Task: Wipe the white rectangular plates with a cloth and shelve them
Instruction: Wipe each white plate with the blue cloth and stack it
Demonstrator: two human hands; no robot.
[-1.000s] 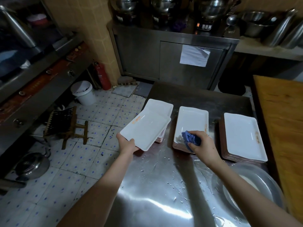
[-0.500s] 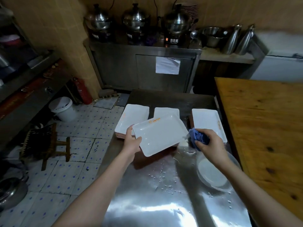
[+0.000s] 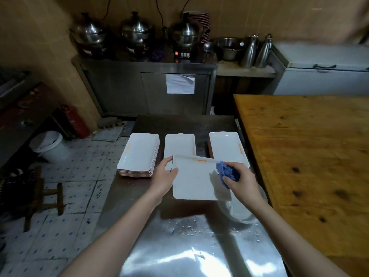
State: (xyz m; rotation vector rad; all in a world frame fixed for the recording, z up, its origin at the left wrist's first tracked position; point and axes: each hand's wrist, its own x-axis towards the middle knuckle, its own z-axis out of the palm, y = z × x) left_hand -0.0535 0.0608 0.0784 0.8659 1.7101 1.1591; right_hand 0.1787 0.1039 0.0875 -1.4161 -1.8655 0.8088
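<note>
- Over the middle of the steel surface (image 3: 179,246), just on the near side of three plate stacks, the white plate (image 3: 195,178) was held clear of the metal. Its long axis ran left to right between the two hands.
- The left hand (image 3: 164,174) gripped the plate's left short edge with the thumb across the top face. The fingers underneath were out of sight, and the forearm reached in from the near left.
- The right hand (image 3: 242,181) was curled round a bunched blue cloth (image 3: 227,171), which appeared to rest on the plate's far-right corner.
- Most of the plate's face therefore lay left and near of the cloth. The wiping stroke would likely run leftward along the long axis, toward the bracing left hand.
- The left stack (image 3: 139,154) sat just beside the left hand, with the middle stack (image 3: 179,144) and right stack (image 3: 227,146) beyond the plate's far edge.
</note>
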